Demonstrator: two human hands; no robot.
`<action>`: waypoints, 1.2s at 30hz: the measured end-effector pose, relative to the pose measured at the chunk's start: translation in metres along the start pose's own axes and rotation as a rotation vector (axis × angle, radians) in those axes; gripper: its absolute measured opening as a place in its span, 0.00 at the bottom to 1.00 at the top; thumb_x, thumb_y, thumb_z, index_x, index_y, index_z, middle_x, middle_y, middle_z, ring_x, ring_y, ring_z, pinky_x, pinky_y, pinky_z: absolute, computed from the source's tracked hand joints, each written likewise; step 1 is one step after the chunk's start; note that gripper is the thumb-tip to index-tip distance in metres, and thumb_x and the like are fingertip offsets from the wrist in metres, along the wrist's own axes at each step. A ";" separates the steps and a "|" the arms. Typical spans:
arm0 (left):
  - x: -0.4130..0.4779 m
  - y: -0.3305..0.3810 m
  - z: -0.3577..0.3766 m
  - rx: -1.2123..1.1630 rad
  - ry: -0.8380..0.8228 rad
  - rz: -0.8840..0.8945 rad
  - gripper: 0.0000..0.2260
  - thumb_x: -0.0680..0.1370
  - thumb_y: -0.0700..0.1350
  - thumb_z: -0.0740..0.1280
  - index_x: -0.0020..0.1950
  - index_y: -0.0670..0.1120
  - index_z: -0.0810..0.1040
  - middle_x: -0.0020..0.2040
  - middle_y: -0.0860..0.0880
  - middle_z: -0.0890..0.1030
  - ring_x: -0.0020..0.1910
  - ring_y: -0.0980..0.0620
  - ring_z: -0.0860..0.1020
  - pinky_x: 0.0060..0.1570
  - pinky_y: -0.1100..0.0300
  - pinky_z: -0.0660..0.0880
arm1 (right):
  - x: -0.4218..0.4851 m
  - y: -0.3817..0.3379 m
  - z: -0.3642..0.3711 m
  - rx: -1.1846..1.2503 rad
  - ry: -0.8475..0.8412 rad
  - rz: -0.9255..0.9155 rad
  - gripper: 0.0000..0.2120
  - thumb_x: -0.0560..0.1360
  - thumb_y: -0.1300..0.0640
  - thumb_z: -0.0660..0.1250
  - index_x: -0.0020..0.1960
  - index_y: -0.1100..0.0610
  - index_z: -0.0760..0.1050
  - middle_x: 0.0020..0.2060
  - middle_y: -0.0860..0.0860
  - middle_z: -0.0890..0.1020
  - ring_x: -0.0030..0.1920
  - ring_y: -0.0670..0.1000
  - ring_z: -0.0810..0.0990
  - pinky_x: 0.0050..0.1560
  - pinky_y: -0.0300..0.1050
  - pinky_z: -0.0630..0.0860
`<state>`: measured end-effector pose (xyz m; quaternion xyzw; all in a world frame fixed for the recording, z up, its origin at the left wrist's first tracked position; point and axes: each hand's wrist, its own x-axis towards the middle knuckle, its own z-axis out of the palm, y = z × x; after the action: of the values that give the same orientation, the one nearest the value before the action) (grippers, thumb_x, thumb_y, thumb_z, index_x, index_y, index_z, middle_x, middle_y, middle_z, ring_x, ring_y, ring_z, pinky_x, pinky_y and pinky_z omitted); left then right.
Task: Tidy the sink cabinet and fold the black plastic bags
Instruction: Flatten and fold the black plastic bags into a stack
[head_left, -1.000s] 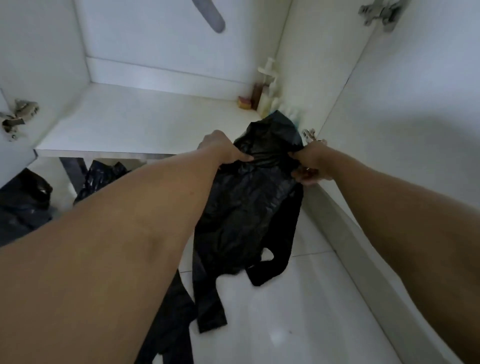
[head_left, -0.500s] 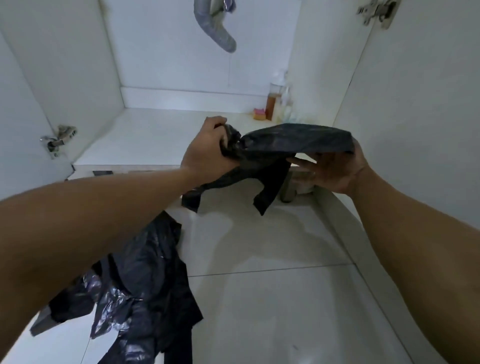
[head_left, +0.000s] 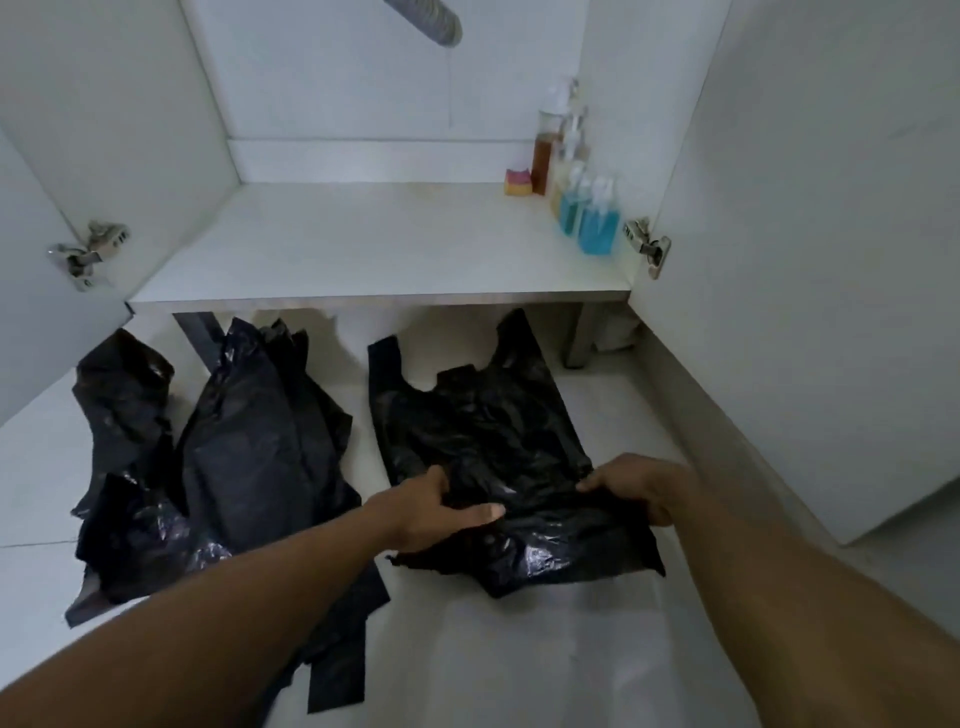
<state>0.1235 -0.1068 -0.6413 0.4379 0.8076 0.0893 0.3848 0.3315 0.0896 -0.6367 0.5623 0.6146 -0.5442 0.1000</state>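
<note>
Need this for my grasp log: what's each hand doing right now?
Left hand: holding the black plastic bag, thumb on top.
Right hand: fingers grip the same bag's right edge.

White laminate sink cabinet (head_left: 337, 104), back wall plain, both doors open: left door (head_left: 31, 270), right door (head_left: 810, 260). Flat white bottom panel (head_left: 363, 249) raised off floor on short legs: pale grey square leg (head_left: 577, 338) at right, darker leg (head_left: 193, 335) at left. Silver metal hinge (head_left: 89, 253) at left side, second silver hinge (head_left: 647, 248) at right. Grey ribbed drain hose (head_left: 428, 23) hangs from top. Glossy white floor tiles (head_left: 493, 670), thin grout line at left. Light dim, cool, soft; faint sheen on tiles.
</note>
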 end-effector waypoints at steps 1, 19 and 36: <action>0.004 -0.005 0.013 -0.001 0.033 -0.022 0.50 0.61 0.83 0.61 0.72 0.51 0.66 0.67 0.52 0.74 0.63 0.48 0.75 0.65 0.52 0.71 | 0.005 0.010 0.006 -0.110 0.035 -0.015 0.05 0.73 0.61 0.74 0.47 0.60 0.81 0.54 0.57 0.82 0.54 0.57 0.81 0.60 0.50 0.78; 0.005 -0.049 0.085 0.462 0.511 0.041 0.49 0.62 0.85 0.49 0.64 0.49 0.72 0.69 0.45 0.68 0.71 0.42 0.63 0.75 0.34 0.45 | 0.012 0.061 0.042 -0.714 0.603 -0.291 0.24 0.75 0.39 0.64 0.60 0.57 0.72 0.59 0.56 0.72 0.61 0.60 0.72 0.58 0.57 0.71; -0.027 -0.070 0.165 0.436 0.490 0.311 0.47 0.70 0.77 0.58 0.79 0.46 0.64 0.81 0.44 0.59 0.80 0.38 0.52 0.75 0.31 0.45 | 0.002 0.131 0.156 -0.741 0.685 -0.673 0.20 0.75 0.42 0.63 0.64 0.50 0.73 0.60 0.52 0.76 0.61 0.57 0.72 0.60 0.60 0.67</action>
<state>0.2026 -0.2017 -0.7736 0.5928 0.7997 0.0747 0.0591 0.3594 -0.0609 -0.7716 0.4079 0.9045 -0.0838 -0.0918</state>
